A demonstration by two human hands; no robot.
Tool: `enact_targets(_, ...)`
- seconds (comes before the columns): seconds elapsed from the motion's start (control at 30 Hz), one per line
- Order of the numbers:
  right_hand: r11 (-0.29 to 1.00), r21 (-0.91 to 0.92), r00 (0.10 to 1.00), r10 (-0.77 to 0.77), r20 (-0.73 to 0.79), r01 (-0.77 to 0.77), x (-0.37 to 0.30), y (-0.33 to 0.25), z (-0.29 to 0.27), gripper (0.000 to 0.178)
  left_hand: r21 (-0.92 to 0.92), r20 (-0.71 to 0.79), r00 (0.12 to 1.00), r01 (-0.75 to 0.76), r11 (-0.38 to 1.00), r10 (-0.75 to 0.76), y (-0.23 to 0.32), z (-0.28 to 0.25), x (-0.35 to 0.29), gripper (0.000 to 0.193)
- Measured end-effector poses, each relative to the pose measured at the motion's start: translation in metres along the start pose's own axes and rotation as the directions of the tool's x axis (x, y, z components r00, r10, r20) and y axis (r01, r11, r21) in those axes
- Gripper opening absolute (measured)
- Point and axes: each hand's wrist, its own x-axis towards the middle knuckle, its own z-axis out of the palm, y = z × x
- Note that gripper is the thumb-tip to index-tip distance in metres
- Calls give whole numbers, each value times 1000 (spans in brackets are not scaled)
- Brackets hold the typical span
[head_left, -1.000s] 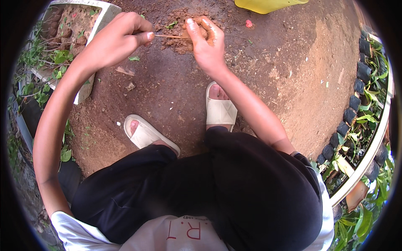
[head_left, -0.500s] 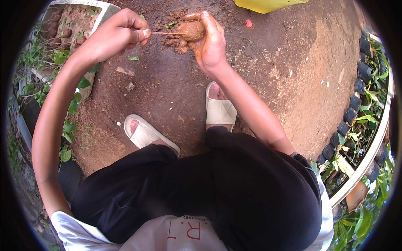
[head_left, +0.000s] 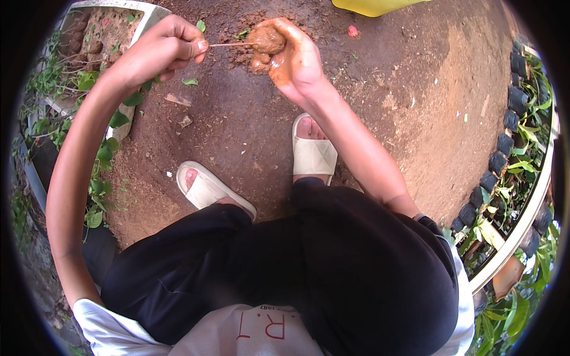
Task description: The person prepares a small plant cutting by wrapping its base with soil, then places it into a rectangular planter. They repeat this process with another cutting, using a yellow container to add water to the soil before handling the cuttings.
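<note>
Pinched between the thumb and fingers of my left hand is one end of a thin stick. Its other end meets a wet, brown lump of mud, which my right hand cups in its curved palm. Mud coats the inner side of the right palm and its fingers. Some of those fingers are hidden behind the lump. Both hands are held above the ground, in front of my feet. Beneath and behind the lump lies a patch of loose, dug-up mud.
At the upper left stands a pale-rimmed planter with soil and leafy vines. A yellow container is at the far edge. On the right, black plant bags line a pale rail. My sandals rest on bare earth.
My right hand has turned, its thumb side now curling over the top of the lump. The stick remains in my left hand, which has dropped slightly toward me.
</note>
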Motion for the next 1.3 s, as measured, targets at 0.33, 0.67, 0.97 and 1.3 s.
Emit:
enact_targets(0.33, 719, -436, 805, 592, -24, -541, 5, -22, -5, 33, 266, -75, 968, -213, 940, 240, -3, 16, -2, 28)
enact_targets(0.67, 845, -262, 885, 447, -130, -466, 1, -6, -1, 18, 343, -171, 933, -246, 906, 318, 0, 20, -4, 27)
enact_targets(0.97, 850, -84, 833, 485, -266, -521, 2, -7, 9, 11, 526, -221, 909, -194, 828, 353, -2, 23, -9, 23)
enact_targets(1.3, 887, -126, 874, 397, -282, -444, 0, 1, 5, 9, 581, -213, 932, -119, 805, 293, 11, 27, -14, 23)
